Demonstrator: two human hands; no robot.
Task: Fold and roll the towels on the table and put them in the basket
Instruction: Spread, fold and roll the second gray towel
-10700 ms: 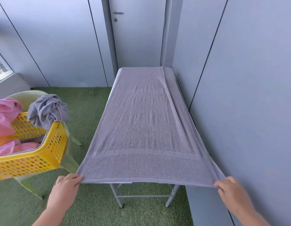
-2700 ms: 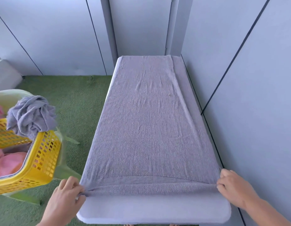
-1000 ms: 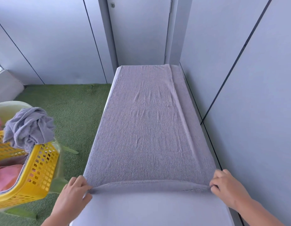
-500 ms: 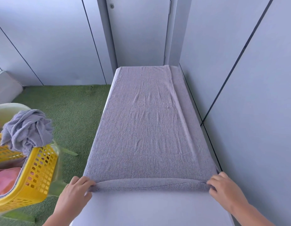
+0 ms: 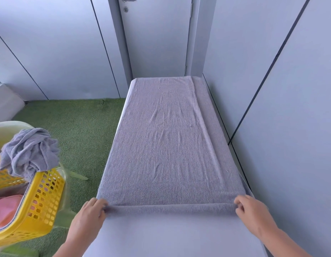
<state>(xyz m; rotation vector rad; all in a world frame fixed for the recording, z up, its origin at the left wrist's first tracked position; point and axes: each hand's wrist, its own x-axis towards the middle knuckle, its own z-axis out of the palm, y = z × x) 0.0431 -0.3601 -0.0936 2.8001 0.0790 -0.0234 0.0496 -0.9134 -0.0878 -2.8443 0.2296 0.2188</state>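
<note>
Head view is showing a person's left hand (image 5: pixel 90 210) and right hand (image 5: pixel 250 208) each gripping an end of the grey towel (image 5: pixel 170 145) on the table (image 5: pixel 170 236), its near edge, flat seconds ago, now curling into a thin roll, so rolling is barely starting.

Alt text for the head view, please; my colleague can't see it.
Left hand and right hand pinch the rolled near end of a grey towel spread on the table. A yellow basket sits at left.
</note>
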